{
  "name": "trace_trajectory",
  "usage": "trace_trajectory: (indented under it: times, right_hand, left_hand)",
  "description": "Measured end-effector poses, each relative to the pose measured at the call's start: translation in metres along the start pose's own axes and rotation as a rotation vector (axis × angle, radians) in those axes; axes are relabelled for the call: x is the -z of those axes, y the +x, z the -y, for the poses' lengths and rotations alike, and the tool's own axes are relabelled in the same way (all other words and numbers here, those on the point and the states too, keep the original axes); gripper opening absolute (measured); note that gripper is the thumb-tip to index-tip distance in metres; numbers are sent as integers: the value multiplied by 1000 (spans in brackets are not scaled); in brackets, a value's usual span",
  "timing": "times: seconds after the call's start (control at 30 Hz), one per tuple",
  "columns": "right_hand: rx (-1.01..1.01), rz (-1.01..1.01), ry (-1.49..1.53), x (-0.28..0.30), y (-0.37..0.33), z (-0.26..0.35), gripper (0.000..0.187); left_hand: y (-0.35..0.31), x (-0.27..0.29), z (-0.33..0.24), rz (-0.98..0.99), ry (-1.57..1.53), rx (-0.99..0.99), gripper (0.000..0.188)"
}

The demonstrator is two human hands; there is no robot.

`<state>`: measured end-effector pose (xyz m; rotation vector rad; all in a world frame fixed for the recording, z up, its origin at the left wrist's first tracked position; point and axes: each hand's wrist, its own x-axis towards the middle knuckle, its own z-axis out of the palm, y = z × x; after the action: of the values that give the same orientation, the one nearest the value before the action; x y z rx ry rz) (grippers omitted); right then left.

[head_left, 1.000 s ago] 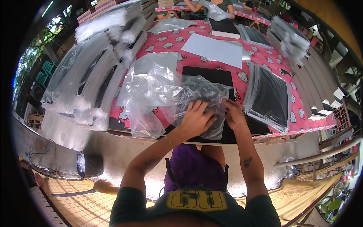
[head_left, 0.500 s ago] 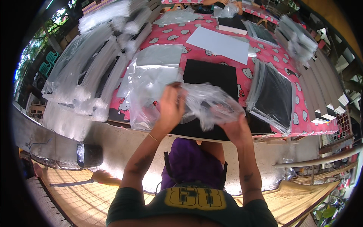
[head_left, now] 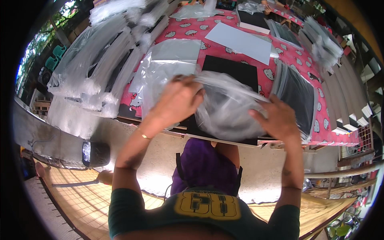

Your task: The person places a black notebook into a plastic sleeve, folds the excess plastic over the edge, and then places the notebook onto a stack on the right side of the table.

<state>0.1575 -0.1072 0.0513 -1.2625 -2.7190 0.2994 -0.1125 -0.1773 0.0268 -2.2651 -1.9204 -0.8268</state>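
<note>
A clear plastic bag, blurred by motion, spreads between my two hands over the near edge of the table. My left hand pinches its upper left corner, fingers closed. At the bag's right side, my right hand has its thumb and fingers apart, touching or very close to the plastic; whether it grips any is unclear. Under and behind the bag lies a black flat board. More clear bags lie flat to the left of it. Right of it is a stack of bagged black boards.
Tall piles of plastic-wrapped sheets stand at the left. A white sheet and a black box-like stack lie farther back on the pink patterned tablecloth. Grey boards line the right edge. Another person's hand shows at the back.
My hands have moved apart, the right one outward to the right with its fingers spreading. The bag has widened from a bunched strip into a broader sheet.
</note>
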Motion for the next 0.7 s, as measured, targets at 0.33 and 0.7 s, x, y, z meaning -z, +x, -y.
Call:
trace_trajectory:
  times: [0.33,0.7]
  right_hand:
    - [415,-79,2155,-53,-9,-68,36]
    - [51,-129,1660,-59,-8,-70,31]
  left_hand:
    - [-30,-6,3,506,-969,-153,46]
    - [-28,23,20,764,-1133,3,46]
